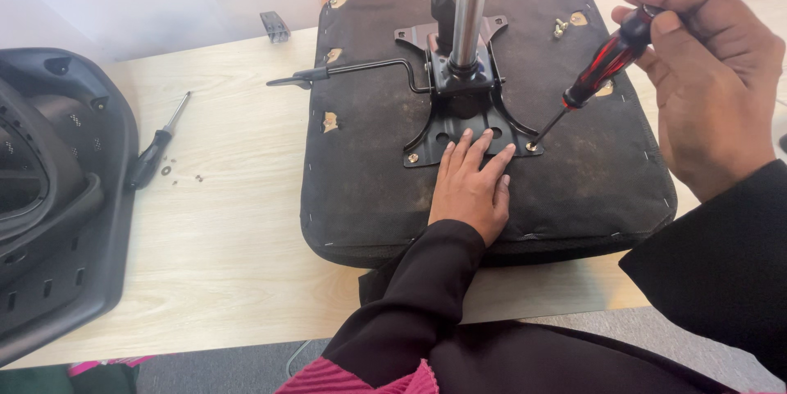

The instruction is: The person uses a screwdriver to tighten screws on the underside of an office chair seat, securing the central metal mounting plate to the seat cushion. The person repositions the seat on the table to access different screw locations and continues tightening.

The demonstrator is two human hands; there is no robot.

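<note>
1. Two hands work on an upturned seat cushion (574, 173) on the worktop (229, 222).
2. Right hand (713, 82), fingers closed, grips a red-handled screwdriver (602, 66) touching a plate screw (531, 146).
3. Left hand (471, 189), fingers spread flat, presses the mounting plate (434, 136).

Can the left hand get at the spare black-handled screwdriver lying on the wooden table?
Probably yes: the left hand rests flat on the seat underside, holding nothing, and bare table lies between it and the black-handled screwdriver.

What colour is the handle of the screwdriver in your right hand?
Red and black screwdriver handle, clearest in the head view.
</note>
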